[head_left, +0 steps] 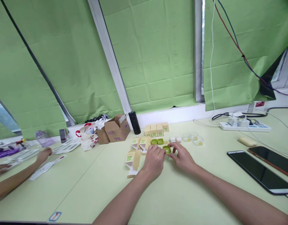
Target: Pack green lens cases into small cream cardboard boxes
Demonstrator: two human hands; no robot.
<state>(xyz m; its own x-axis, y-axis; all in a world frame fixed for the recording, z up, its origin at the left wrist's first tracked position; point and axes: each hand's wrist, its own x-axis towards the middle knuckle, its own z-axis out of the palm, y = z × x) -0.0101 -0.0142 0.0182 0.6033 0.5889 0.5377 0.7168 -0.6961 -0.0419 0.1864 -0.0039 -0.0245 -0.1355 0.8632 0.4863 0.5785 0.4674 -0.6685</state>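
Note:
A small green tray (167,150) is between my two hands, just above or on the table; I cannot tell which. My left hand (155,160) grips its left side with curled fingers. At the right rim, the thumb and fingers of my right hand (183,158) close on it. Two similar green trays (157,141) stand just behind, beside small pale-yellow pieces (166,142). To their right lie white and pinkish small items (175,139) and clear plastic cups with yellow bits (198,141). Left of my left hand, several opened cream cartons (132,160) stand with flaps out.
Several closed cartons (156,129) stand at the back near a black cylinder (134,122) and a brown cardboard box (117,128). On the right are two phones (258,170) and a power strip (245,126) with cables. Another person's arm (24,175) reaches in at left.

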